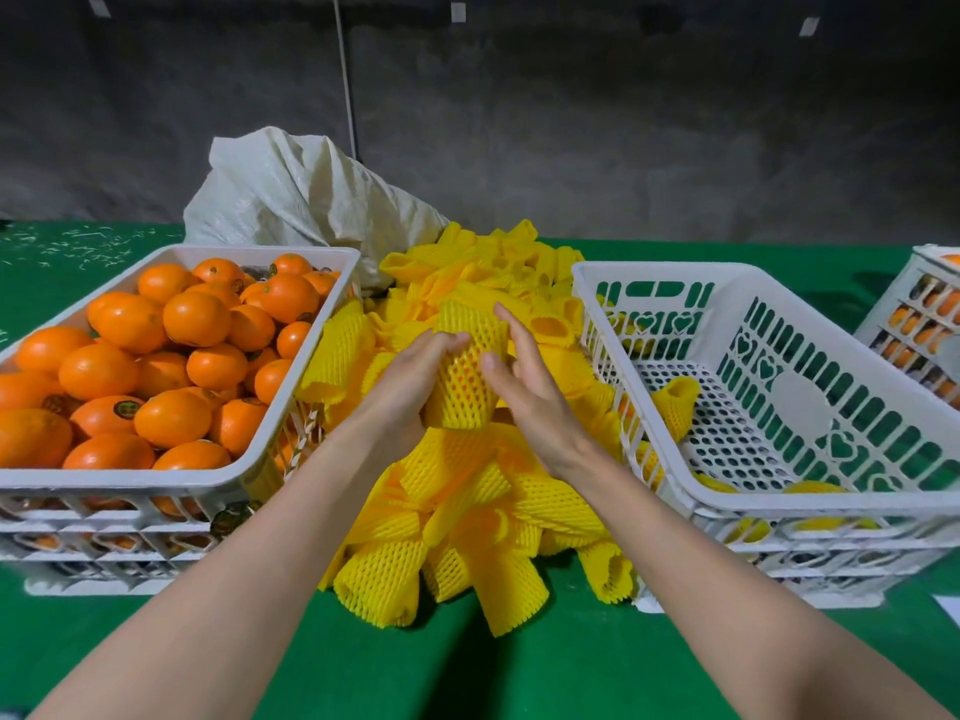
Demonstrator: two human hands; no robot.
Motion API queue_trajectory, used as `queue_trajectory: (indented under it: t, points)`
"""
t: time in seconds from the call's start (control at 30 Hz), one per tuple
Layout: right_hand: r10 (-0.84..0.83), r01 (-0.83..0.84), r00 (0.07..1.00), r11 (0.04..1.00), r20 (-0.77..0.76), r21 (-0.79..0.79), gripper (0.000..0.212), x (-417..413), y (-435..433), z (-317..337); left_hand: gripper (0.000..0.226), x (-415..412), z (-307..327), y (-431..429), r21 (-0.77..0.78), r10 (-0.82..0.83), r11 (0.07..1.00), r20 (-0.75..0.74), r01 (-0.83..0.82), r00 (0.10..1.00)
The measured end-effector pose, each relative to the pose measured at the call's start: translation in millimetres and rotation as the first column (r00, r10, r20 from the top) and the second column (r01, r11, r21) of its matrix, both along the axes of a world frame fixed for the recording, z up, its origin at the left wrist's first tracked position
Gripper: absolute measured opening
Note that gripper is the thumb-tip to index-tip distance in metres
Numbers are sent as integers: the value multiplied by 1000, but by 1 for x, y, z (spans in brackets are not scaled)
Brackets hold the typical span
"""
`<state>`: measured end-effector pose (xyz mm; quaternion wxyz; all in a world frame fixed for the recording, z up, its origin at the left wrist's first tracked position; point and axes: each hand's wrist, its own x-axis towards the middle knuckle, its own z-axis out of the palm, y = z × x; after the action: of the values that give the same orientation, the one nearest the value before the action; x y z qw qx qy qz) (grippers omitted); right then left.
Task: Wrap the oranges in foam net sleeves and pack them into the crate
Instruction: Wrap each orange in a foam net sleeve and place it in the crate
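A yellow foam net sleeve (465, 371) with an orange showing through its mesh stands upright above the pile of sleeves (467, 511). My left hand (410, 376) grips it from the left, fingers curled round it. My right hand (524, 371) touches its right side with fingers spread and fairly straight. A white crate of bare oranges (171, 366) sits on the left. The white packing crate (779, 407) on the right holds a few wrapped pieces (675, 402) along its left and near sides.
A grey woven sack (301, 200) lies behind the sleeve pile. Another white crate with oranges (924, 314) stands at the far right edge. Everything rests on a green table (467, 667). A dark wall rises behind.
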<state>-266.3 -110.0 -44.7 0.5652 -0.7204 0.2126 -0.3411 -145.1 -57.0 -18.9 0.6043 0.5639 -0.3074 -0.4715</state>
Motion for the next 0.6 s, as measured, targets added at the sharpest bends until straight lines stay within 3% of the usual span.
queue_trajectory:
  t: [0.1, 0.17, 0.23, 0.33, 0.47, 0.53, 0.6]
  points:
    - [10, -11, 1000, 997, -11, -82, 66, 1, 0, 1, 54, -6, -3, 0, -52, -27, 998, 63, 30, 998]
    - [-15, 16, 1000, 996, 14, -87, 67, -2, -4, 5, 64, -10, -3, -1, -44, -90, 994, 175, 99, 980]
    - [-63, 66, 997, 996, 51, -62, 71, -8, -7, 9, 56, -16, -2, -3, -53, -152, 985, 196, 165, 969]
    - [-181, 191, 980, 974, 86, -123, 81, -25, -18, 18, 44, -35, -2, -11, -135, -118, 982, 82, 129, 990]
    - [-394, 434, 897, 871, 199, -229, 65, -64, -51, 33, 37, -70, -8, -29, -163, -58, 983, 146, 82, 988]
    - [-522, 532, 845, 804, 114, -266, 56, -87, -76, 34, 25, -85, -13, -38, -169, -108, 975, 193, 141, 975]
    - [-623, 565, 775, 758, -106, -326, 50, -111, -108, 29, 22, -100, -18, -48, -139, -160, 969, 267, 202, 950]
